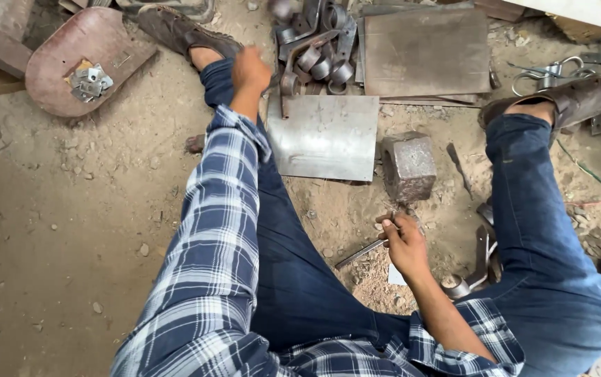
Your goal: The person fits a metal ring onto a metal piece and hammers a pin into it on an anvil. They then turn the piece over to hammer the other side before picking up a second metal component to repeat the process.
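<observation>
On sandy floor | right hand [403,244] gripping metal rod [360,253], long axis down-left | left hand [251,70] blurred, grip unclear

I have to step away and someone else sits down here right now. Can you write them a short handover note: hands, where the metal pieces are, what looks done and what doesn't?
Left hand: stretched forward to the pile of bent metal clamps; blurred, so its grip cannot be told.
Right hand: closed on a thin metal rod, just below the steel block.
Flat steel sheet lies on the sand between the legs.
Small bright brackets sit on the rounded plate, far left.
Nothing lies on the block or sheet.
</observation>
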